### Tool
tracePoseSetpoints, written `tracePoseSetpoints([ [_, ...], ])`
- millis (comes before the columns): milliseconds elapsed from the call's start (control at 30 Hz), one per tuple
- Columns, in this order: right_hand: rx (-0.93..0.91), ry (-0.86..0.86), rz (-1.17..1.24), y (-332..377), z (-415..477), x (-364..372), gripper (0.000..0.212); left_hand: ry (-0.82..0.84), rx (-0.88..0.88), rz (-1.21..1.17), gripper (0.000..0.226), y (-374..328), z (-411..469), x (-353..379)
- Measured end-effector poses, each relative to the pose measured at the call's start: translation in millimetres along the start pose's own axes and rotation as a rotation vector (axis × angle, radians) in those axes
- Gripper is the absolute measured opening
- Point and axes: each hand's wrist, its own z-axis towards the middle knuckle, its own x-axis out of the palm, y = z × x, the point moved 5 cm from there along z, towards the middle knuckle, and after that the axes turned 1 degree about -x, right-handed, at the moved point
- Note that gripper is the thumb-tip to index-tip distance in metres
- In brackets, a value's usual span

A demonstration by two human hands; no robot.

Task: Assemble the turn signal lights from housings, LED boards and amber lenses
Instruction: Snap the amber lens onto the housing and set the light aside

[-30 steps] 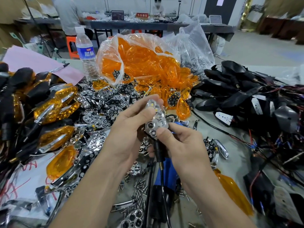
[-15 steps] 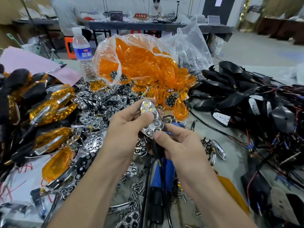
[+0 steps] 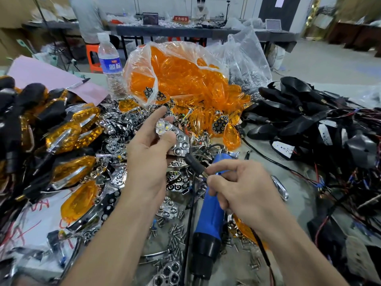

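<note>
My left hand [image 3: 148, 155] grips a chrome reflector plate with LEDs [image 3: 175, 137] between thumb and fingers, above the middle of the table. A black stem [image 3: 193, 162] runs down and to the right from under the plate. My right hand [image 3: 239, 186] pinches the brass end of that stem with thumb and forefinger. Whether a black housing sits behind the plate is hidden by my left hand. A clear bag of amber lenses [image 3: 181, 79] lies beyond my hands. Black housings with wires [image 3: 305, 120] are piled at the right.
A blue electric screwdriver [image 3: 208, 215] lies under my right hand, among loose screws [image 3: 175, 234]. Chrome reflector plates [image 3: 121, 124] are heaped in the centre. Finished amber lights [image 3: 68, 137] are stacked at the left. A water bottle [image 3: 109, 65] and pink paper [image 3: 51, 79] are at the back left.
My right hand has left the lower edge of the plate and slid down and to the right along the stem to its end. My left hand keeps the plate, now tilted.
</note>
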Motion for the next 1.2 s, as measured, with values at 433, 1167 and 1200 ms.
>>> tracePoseSetpoints([
  [433, -0.092, -0.229, 0.064, 0, -4, -1, 0.025, 0.18, -0.016, 0.078, 0.06, 3, 0, 0],
  [1167, -0.168, -0.184, -0.315, 3, -1, -9, 0.013, 0.214, -0.174, -0.14, 0.035, 6, 3, 0],
  [1200, -0.17, -0.16, -0.268, 5, -2, -9, 0.016, 0.243, -0.173, -0.123, 0.037, 6, 3, 1],
])
